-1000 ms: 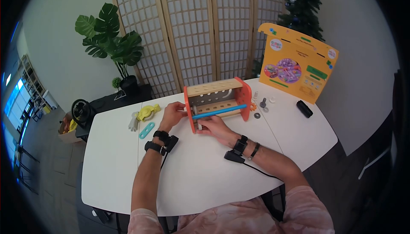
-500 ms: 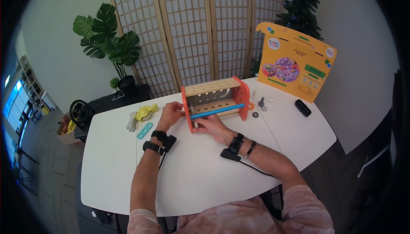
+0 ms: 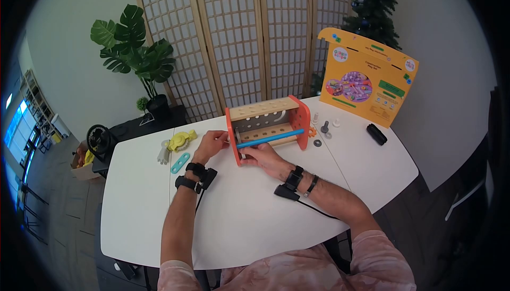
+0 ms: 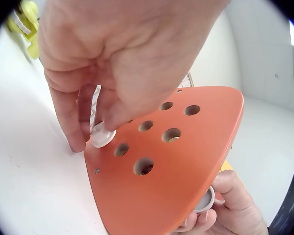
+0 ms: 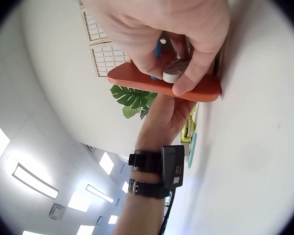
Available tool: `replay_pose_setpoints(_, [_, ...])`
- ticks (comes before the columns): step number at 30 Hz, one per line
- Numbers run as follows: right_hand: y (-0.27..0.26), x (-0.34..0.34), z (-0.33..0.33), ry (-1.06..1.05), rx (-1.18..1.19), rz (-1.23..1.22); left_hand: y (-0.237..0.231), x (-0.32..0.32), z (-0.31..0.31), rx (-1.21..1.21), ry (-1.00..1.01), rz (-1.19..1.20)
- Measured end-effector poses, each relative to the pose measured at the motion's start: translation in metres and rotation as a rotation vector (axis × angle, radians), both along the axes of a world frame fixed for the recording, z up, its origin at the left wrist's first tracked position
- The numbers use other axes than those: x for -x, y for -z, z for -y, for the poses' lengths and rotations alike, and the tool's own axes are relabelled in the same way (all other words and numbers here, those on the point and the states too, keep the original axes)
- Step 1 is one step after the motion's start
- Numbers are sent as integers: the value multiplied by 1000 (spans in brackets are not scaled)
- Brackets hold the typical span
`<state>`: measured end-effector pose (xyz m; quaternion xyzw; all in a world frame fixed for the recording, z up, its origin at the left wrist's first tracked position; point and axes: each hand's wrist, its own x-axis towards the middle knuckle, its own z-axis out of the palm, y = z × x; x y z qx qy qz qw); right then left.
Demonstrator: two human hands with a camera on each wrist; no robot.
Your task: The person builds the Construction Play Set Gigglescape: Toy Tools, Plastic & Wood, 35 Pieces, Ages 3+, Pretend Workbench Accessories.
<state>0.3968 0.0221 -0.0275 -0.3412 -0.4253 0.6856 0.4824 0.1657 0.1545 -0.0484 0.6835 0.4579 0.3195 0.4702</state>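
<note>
A toy workbench with red side panels (image 4: 161, 196) and pale wooden slats (image 3: 263, 108) stands on the table, a blue bar (image 3: 273, 138) across its front. At the outer face of its left panel, the left hand (image 3: 211, 146) pinches a whitish round piece (image 4: 103, 135) between thumb and fingers, against the holed surface. On the panel's inner side, the right hand (image 3: 264, 159) grips a light grey round piece (image 5: 175, 70) with thumb and fingers, below the blue bar. Whether the two pieces touch through the panel is hidden.
Left on the table (image 3: 234, 227) lie a yellow toy (image 3: 181, 140), a grey piece (image 3: 163, 153) and a teal strip (image 3: 180, 163). To the right are a grey bolt (image 3: 324, 127), a dark washer (image 3: 317, 143), a black case (image 3: 377, 135) and a standing orange box (image 3: 366, 78).
The whole head view has shifted slightly. The left hand and wrist have moved a little against the left panel; the right hand keeps its grip inside the bench.
</note>
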Motion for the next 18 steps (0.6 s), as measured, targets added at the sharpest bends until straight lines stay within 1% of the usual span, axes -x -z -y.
replay_pose_setpoints(2, [0,0,0,-1,2,5,0,0,1,39,-3,-17])
replay_pose_setpoints(4, [1,-2,2,-3,3,8,8,1,0,-139,30,75])
replay_pose_setpoints(8, [1,-3,1,-26,-2,45,-1,3,9,-223,47,40])
replay_pose_setpoints(10, [1,-3,0,-37,1,55,-6,0,17,-117,-55,59])
replay_pose_setpoints(11, [2,-4,3,-35,10,53,-3,-1,17,-117,-56,56])
replay_pose_setpoints(13, [3,-4,2,-32,20,53,3,-1,12,87,-26,244])
replay_pose_setpoints(18, [4,-5,4,-36,3,42,4,-1,9,92,-30,218])
